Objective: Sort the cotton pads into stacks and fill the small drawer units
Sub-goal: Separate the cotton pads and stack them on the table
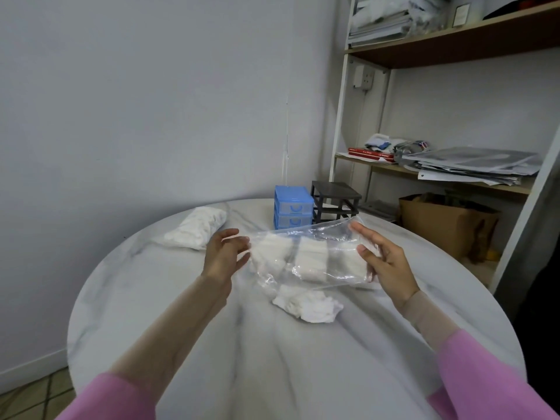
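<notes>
Pink sleeves (pixel 485 386) frame the head view, both forearms reaching over the round marble bench (pixel 212 344). Left hand (pixel 222 256) pinches the left edge of a clear plastic bag (pixel 306 237) with curled fingers (pixel 239 242). Right hand (pixel 385 259) grasps the bag's right end. Stacked cotton pads (pixel 310 259) sit inside the bag, held above the bench. Loose pads (pixel 307 304) lie beneath it. A second filled bag (pixel 197 227) rests far left. Blue drawer unit (pixel 292 206) and black drawer frame (pixel 335 198) stand touching at the far edge.
</notes>
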A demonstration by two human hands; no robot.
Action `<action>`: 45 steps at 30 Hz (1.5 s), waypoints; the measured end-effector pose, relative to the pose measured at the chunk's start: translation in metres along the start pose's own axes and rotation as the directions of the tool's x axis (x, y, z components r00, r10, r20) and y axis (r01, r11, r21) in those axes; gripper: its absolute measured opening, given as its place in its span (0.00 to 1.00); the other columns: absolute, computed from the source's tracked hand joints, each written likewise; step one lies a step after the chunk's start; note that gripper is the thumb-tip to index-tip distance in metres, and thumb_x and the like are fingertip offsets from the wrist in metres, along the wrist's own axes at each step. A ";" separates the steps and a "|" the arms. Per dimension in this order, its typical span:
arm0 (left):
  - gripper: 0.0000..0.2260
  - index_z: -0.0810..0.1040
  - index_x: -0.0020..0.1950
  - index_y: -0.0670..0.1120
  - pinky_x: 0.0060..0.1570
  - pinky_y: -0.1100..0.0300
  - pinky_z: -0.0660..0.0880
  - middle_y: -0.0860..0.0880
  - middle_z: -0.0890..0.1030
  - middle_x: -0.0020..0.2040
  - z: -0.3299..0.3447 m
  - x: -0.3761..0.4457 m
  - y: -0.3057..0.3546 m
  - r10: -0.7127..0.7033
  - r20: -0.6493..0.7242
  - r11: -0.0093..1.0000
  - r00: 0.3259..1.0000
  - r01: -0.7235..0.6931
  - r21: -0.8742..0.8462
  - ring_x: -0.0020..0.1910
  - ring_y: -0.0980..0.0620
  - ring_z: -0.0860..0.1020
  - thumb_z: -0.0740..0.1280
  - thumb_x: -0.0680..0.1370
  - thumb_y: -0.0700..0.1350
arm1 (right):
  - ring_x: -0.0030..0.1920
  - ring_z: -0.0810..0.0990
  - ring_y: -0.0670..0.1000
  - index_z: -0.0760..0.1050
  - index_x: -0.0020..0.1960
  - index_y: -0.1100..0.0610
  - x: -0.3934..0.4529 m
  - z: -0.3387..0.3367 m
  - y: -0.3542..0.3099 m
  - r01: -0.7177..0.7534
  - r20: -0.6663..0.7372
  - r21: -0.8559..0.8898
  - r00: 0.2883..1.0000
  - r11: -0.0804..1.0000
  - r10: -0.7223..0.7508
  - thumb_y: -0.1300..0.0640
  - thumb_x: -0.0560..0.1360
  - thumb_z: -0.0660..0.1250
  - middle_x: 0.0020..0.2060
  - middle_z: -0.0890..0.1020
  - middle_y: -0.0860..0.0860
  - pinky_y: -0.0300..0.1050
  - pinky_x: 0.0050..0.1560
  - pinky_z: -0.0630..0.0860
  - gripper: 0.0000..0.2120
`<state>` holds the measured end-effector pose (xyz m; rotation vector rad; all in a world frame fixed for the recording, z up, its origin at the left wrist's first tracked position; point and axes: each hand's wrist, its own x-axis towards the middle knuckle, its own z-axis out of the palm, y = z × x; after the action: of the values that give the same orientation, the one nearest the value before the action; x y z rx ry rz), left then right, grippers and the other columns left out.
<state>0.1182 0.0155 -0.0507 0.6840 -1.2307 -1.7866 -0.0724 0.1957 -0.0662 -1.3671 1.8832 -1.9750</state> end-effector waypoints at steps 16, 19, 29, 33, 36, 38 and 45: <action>0.28 0.67 0.68 0.51 0.38 0.63 0.78 0.44 0.84 0.41 -0.004 -0.007 -0.005 -0.181 0.516 0.881 0.837 -0.096 0.464 0.43 0.52 0.83 0.68 0.73 0.31 | 0.27 0.75 0.42 0.74 0.62 0.55 0.001 -0.014 0.013 -0.127 -0.064 -0.022 0.990 0.992 0.125 0.69 0.80 0.53 0.54 0.80 0.48 0.29 0.38 0.72 0.18; 0.36 0.63 0.72 0.51 0.35 0.62 0.78 0.40 0.82 0.40 -0.001 -0.008 -0.004 -0.204 0.523 0.855 0.828 -0.109 0.506 0.38 0.53 0.83 0.69 0.70 0.27 | 0.35 0.80 0.40 0.74 0.59 0.54 -0.001 -0.017 0.009 -0.126 -0.061 -0.035 0.990 0.991 0.124 0.70 0.79 0.54 0.60 0.76 0.46 0.26 0.39 0.69 0.18; 0.43 0.55 0.74 0.60 0.35 0.61 0.78 0.46 0.71 0.65 0.023 -0.002 -0.007 -0.184 0.604 0.821 0.776 -0.216 0.528 0.46 0.49 0.80 0.69 0.70 0.26 | 0.49 0.78 0.48 0.78 0.57 0.60 -0.003 -0.048 0.005 -0.249 -0.214 0.040 0.944 0.968 0.251 0.72 0.76 0.57 0.55 0.80 0.51 0.34 0.50 0.72 0.16; 0.33 0.63 0.71 0.55 0.40 0.61 0.77 0.52 0.67 0.66 0.048 0.003 -0.011 0.026 0.562 0.846 0.826 -0.318 0.428 0.42 0.51 0.77 0.67 0.73 0.29 | 0.44 0.74 0.53 0.77 0.59 0.58 -0.004 -0.068 0.008 -0.285 -0.328 0.117 0.893 0.952 0.307 0.71 0.76 0.60 0.57 0.79 0.52 0.51 0.57 0.74 0.15; 0.20 0.70 0.60 0.52 0.46 0.61 0.74 0.49 0.71 0.65 0.068 0.009 -0.018 0.111 0.527 0.817 0.843 -0.380 0.435 0.49 0.51 0.76 0.65 0.75 0.31 | 0.46 0.76 0.46 0.75 0.62 0.59 -0.003 -0.080 0.013 -0.301 -0.456 0.187 0.816 0.935 0.354 0.67 0.76 0.63 0.57 0.77 0.51 0.43 0.53 0.73 0.15; 0.16 0.73 0.57 0.50 0.47 0.65 0.72 0.49 0.74 0.62 0.084 0.010 -0.029 0.092 0.541 0.789 0.836 -0.393 0.472 0.52 0.51 0.76 0.64 0.76 0.32 | 0.49 0.76 0.48 0.74 0.63 0.60 0.000 -0.085 0.019 -0.309 -0.543 0.244 0.742 0.919 0.394 0.65 0.76 0.65 0.56 0.77 0.52 0.41 0.52 0.73 0.16; 0.13 0.78 0.57 0.47 0.47 0.71 0.66 0.51 0.75 0.57 0.132 0.006 -0.074 0.030 0.673 0.557 0.739 -0.572 0.603 0.57 0.53 0.73 0.65 0.75 0.35 | 0.50 0.79 0.53 0.66 0.69 0.62 0.014 -0.090 0.054 -0.473 -0.504 0.236 0.687 0.849 0.523 0.64 0.75 0.67 0.62 0.75 0.56 0.50 0.65 0.71 0.23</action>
<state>-0.0149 0.0843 -0.0709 0.2670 -2.4961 -1.0695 -0.1645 0.2420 -0.0899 -0.1677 2.0348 -2.2317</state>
